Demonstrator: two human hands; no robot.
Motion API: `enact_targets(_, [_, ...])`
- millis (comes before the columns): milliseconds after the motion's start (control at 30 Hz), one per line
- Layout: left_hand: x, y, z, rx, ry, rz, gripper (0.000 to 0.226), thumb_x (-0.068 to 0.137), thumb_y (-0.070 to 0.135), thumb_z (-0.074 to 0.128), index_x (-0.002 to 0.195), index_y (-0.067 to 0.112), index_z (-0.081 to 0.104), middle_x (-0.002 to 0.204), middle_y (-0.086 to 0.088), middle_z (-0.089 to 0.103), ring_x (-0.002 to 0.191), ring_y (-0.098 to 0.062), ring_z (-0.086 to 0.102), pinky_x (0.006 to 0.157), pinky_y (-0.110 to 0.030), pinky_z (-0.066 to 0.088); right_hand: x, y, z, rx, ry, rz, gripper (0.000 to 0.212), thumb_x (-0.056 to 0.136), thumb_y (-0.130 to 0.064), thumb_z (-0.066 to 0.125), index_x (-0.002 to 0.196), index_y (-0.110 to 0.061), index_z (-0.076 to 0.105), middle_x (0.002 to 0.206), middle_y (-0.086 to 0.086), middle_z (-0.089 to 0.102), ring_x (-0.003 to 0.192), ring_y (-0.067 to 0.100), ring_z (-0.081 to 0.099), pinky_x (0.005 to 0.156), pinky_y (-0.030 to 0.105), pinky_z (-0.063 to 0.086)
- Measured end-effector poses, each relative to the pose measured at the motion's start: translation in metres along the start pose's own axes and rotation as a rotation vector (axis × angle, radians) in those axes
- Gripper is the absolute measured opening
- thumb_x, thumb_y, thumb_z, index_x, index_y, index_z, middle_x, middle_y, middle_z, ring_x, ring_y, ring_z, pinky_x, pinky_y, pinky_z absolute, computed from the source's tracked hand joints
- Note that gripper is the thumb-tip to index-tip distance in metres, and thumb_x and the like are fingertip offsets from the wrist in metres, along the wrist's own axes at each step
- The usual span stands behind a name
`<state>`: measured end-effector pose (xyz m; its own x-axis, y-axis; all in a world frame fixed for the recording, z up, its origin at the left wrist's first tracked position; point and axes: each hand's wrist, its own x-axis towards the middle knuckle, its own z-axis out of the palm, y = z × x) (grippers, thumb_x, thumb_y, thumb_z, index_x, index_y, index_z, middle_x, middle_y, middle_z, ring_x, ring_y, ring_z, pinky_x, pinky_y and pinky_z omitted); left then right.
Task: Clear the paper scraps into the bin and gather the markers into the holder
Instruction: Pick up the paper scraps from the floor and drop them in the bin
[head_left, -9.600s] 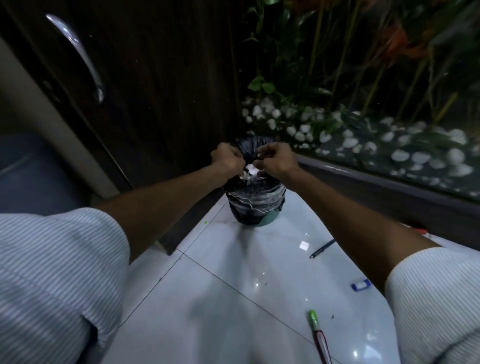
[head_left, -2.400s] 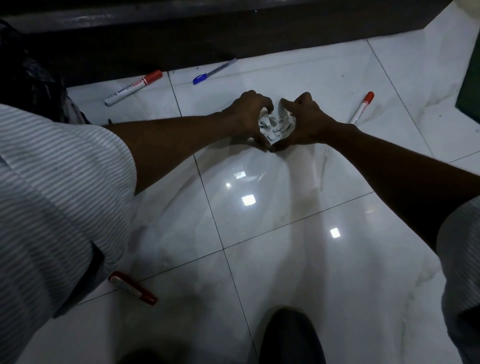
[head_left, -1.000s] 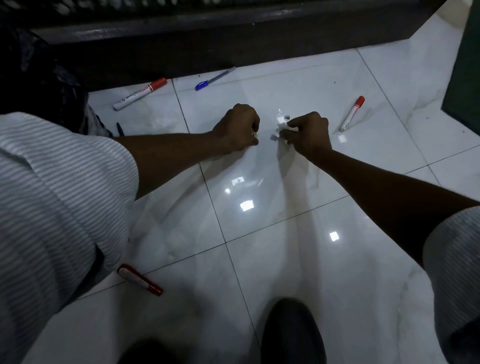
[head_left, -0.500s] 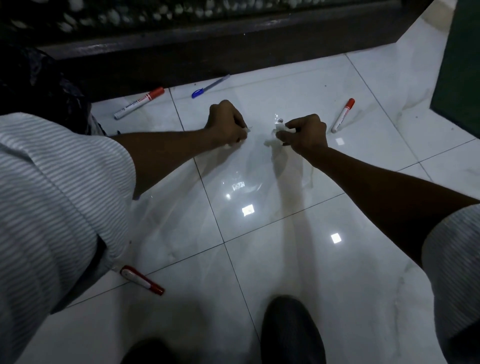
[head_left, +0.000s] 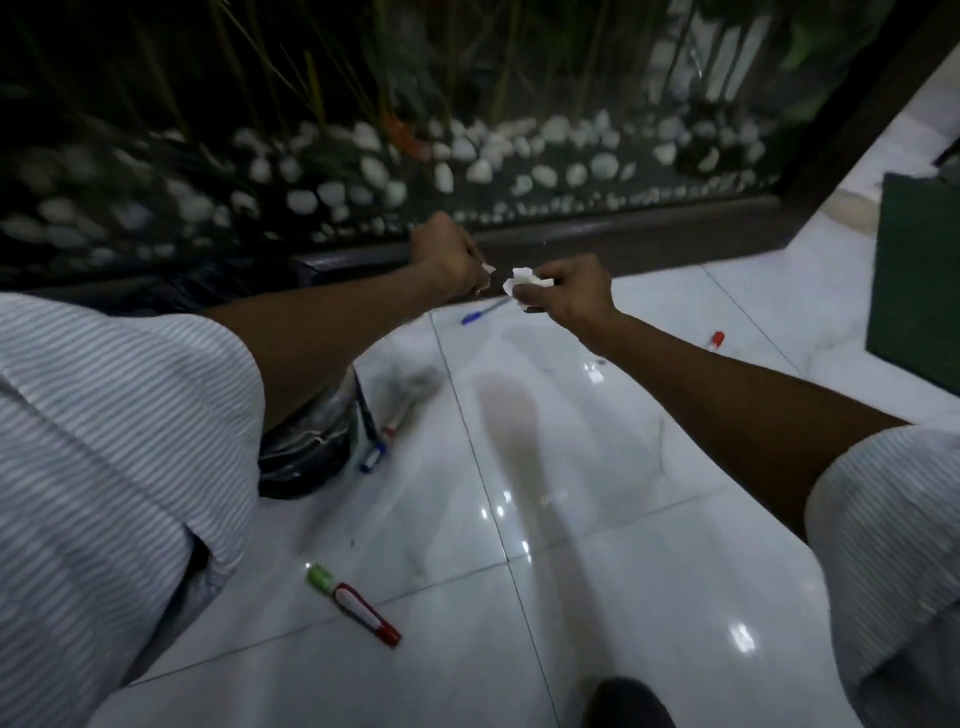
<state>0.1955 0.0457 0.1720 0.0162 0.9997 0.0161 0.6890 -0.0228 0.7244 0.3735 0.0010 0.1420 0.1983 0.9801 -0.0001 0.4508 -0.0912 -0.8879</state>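
Note:
Both hands are raised above the white tiled floor. My left hand (head_left: 448, 257) is closed on paper scraps, with a white corner showing at its fingers. My right hand (head_left: 567, 293) grips crumpled white paper scraps (head_left: 525, 279). The bin (head_left: 306, 441), lined with a black bag, stands at the left, mostly hidden under my left arm. On the floor lie a blue pen (head_left: 480, 313), a red-capped marker (head_left: 715, 340) at the right, a red marker (head_left: 366, 616) with a green-capped one (head_left: 319, 578) near me, and a blue-capped marker (head_left: 375, 453) beside the bin.
A glass-fronted planter with white pebbles (head_left: 467, 166) and a dark baseboard runs across the far side. A dark green box (head_left: 917, 280) stands at the right. A small paper scrap (head_left: 595, 375) lies on the tile. My dark shoe (head_left: 623, 701) shows at the bottom edge.
Both hands have lifted off the floor with paper scraps in them, and my view has swung up and to the left, bringing the bin and planter into sight.

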Motion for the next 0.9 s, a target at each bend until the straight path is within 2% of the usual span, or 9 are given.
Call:
enact_targets(100, [0.000,0.000,-0.057,0.004,0.101,-0.001,0.024,0.065,0.008,0.094,0.087,0.008,0.083,0.080,-0.004,0.077,0.075,-0.014,0.071,0.067,-0.024,0.056,0.010,-0.044,0.025,-0.058,-0.057,-0.116,0.032,0.072,-0.029,0.091,0.093,-0.006,0.081,0.073,0.000,0.071,0.055,-0.007,0.060,0.059,0.017,0.049])
enact_targets(200, [-0.008,-0.012,-0.123,-0.001,0.216,-0.028,0.023,0.067,0.009,0.093,0.086,0.007,0.082,0.071,0.001,0.071,0.066,-0.010,0.066,0.059,-0.017,0.051,0.012,-0.091,0.058,-0.056,-0.139,-0.220,0.028,0.077,-0.022,0.089,0.097,-0.004,0.080,0.076,0.001,0.069,0.047,-0.010,0.053,0.047,0.004,0.037])
enact_targets(333, [-0.031,-0.059,-0.182,0.070,0.331,-0.121,0.026,0.065,0.009,0.095,0.088,0.005,0.082,0.081,-0.003,0.072,0.072,-0.012,0.063,0.068,-0.027,0.058,0.002,-0.133,0.112,-0.075,-0.253,-0.322,0.030,0.072,-0.025,0.091,0.095,-0.007,0.081,0.083,0.002,0.074,0.072,0.005,0.063,0.066,0.022,0.049])
enact_targets(400, [-0.048,-0.087,-0.199,0.095,0.328,-0.160,0.025,0.065,0.008,0.095,0.085,0.002,0.081,0.083,-0.006,0.075,0.063,-0.010,0.060,0.057,-0.020,0.054,-0.009,-0.148,0.134,-0.119,-0.335,-0.373,0.039,0.072,-0.025,0.091,0.104,-0.004,0.080,0.093,0.003,0.074,0.087,0.011,0.066,0.076,0.027,0.052])
enact_targets(500, [-0.073,-0.114,-0.212,0.163,0.215,-0.179,0.024,0.067,0.009,0.095,0.085,0.002,0.082,0.084,-0.012,0.078,0.059,-0.008,0.060,0.053,-0.013,0.046,-0.026,-0.164,0.158,-0.276,-0.460,-0.476,0.046,0.073,-0.031,0.091,0.110,-0.006,0.078,0.100,0.003,0.071,0.096,0.016,0.067,0.080,0.030,0.052])
enact_targets(600, [-0.090,-0.121,-0.217,0.213,-0.019,-0.245,0.020,0.068,0.007,0.095,0.082,0.003,0.082,0.083,-0.015,0.079,0.071,-0.024,0.075,0.070,-0.033,0.064,-0.032,-0.167,0.179,-0.409,-0.597,-0.490,0.047,0.068,-0.036,0.094,0.106,-0.012,0.080,0.109,0.004,0.076,0.102,0.018,0.069,0.075,0.026,0.045])
enact_targets(667, [-0.097,-0.121,-0.216,0.205,-0.159,-0.272,0.021,0.070,0.002,0.092,0.086,-0.001,0.080,0.088,-0.019,0.079,0.083,-0.032,0.078,0.080,-0.044,0.065,-0.034,-0.164,0.187,-0.507,-0.663,-0.483,0.042,0.069,-0.034,0.093,0.104,-0.018,0.080,0.108,0.000,0.076,0.102,0.016,0.069,0.076,0.025,0.046])
enact_targets(767, [-0.099,-0.118,-0.213,0.200,-0.211,-0.303,0.026,0.075,-0.008,0.086,0.099,-0.008,0.075,0.097,-0.027,0.076,0.089,-0.039,0.077,0.083,-0.051,0.064,-0.035,-0.162,0.186,-0.522,-0.716,-0.470,0.035,0.069,-0.029,0.093,0.102,-0.023,0.081,0.101,-0.005,0.075,0.096,0.012,0.067,0.077,0.024,0.048])
enact_targets(900, [-0.092,-0.107,-0.210,0.187,-0.244,-0.327,0.023,0.080,-0.013,0.074,0.102,-0.007,0.074,0.087,-0.028,0.076,0.078,-0.039,0.078,0.072,-0.056,0.064,-0.029,-0.161,0.172,-0.345,-0.730,-0.437,0.027,0.070,-0.017,0.092,0.095,-0.018,0.082,0.092,0.001,0.079,0.088,0.016,0.072,0.077,0.030,0.058])
